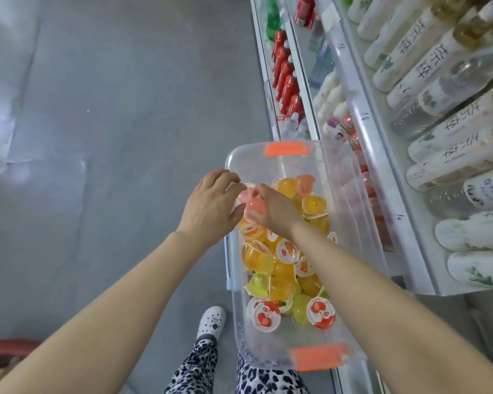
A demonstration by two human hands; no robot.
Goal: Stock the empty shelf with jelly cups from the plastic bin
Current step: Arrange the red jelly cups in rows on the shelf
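A clear plastic bin (pixel 350 194) with orange handles stands on the floor beside the shelves. It holds several jelly cups (pixel 279 268) in orange, yellow, green and red. My left hand (pixel 208 206) and my right hand (pixel 276 211) meet over the bin's far left part. Between them are pink jelly cups (pixel 249 199); both hands curl around them. How many pink cups they hold is hidden by the fingers.
Shelves (pixel 382 155) run along the right, stocked with white bottles (pixel 439 61) and red bottles (pixel 288 81). Grey floor (pixel 111 137) stretches to the left. My white shoe (pixel 211 322) stands just left of the bin. A red object (pixel 9 348) shows at the bottom left.
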